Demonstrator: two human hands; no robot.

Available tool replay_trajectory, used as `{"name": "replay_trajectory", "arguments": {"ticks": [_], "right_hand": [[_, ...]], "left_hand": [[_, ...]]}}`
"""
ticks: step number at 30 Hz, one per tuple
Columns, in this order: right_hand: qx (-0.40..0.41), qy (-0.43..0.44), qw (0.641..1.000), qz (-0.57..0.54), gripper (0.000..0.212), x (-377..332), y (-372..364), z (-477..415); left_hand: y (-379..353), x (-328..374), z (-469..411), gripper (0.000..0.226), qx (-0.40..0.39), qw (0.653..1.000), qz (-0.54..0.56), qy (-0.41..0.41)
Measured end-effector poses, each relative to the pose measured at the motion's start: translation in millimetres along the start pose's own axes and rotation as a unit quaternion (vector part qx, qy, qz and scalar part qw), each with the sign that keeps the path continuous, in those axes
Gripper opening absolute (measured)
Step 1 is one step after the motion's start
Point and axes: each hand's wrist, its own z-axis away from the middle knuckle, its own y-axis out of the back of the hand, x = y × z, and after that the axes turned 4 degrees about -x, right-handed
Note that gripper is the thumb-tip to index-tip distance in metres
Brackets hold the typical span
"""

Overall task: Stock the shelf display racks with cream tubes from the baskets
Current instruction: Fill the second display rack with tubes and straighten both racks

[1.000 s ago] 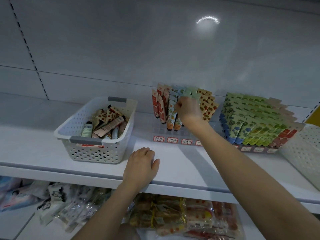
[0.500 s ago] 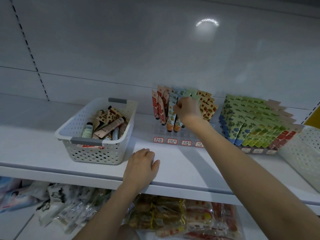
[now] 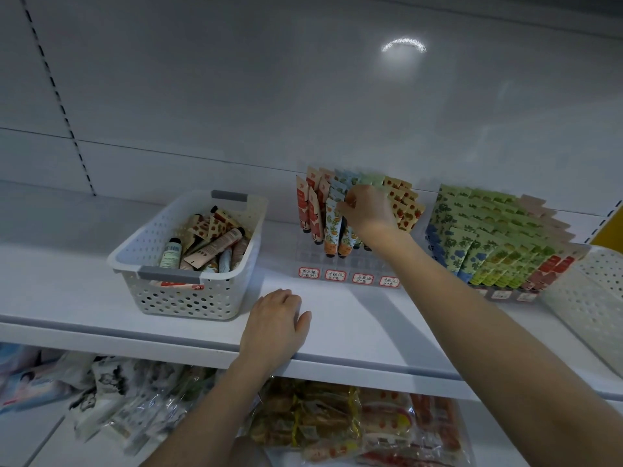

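Head view: my left hand (image 3: 274, 326) rests palm-down on the shelf (image 3: 354, 325) edge, just right of the white basket (image 3: 188, 298), fingers close together and lightly bent. Loose cream tubes (image 3: 215, 246) lie inside the basket. Farther right and behind it, my right hand (image 3: 369, 210) pinches the top of an upright tube (image 3: 332, 227) standing in the clear rack (image 3: 337, 262).

Basket (image 3: 188, 298) was perforated white plastic, matt, grey handle grips. Shelf (image 3: 371, 328) looked smooth painted metal, back panel (image 3: 236, 79) semi-gloss, reflecting a lamp. Display rack (image 3: 313, 256) clear plastic. Snack bags (image 3: 303, 423) below: glossy crinkled film.
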Motion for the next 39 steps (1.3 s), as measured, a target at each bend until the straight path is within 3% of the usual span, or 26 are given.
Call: {"name": "replay_trajectory", "arguments": {"ticks": [6, 10, 15, 32, 36, 39], "right_hand": [[-0.006, 0.005, 1.0, 0.015, 0.027, 0, -4, -3], [-0.012, -0.022, 0.999, 0.041, 0.041, 1, -7, -7], [-0.01, -0.053, 0.998, 0.022, 0.037, 6, -6, -7], [-0.012, -0.029, 0.999, 0.036, 0.043, 8, -5, -8], [0.033, -0.027, 0.998, 0.05, 0.035, 5, -1, -8], [0.109, 0.046, 0.989, 0.086, 0.025, -5, 1, -9]], "left_hand": [[-1, -1, -1, 0.032, 0.004, 1.0, 0.0, -0.007], [0, -1, 0, 0.034, -0.001, 1.0, -0.002, -0.006], [1, 0, 0, 0.038, 0.0, 1.0, 0.0, -0.005], [0, 1, 0, 0.035, 0.007, 1.0, -0.008, -0.006], [1, 1, 0, 0.035, 0.012, 1.0, -0.007, -0.006], [0, 1, -1, 0.035, 0.009, 1.0, -0.013, -0.008]]}}
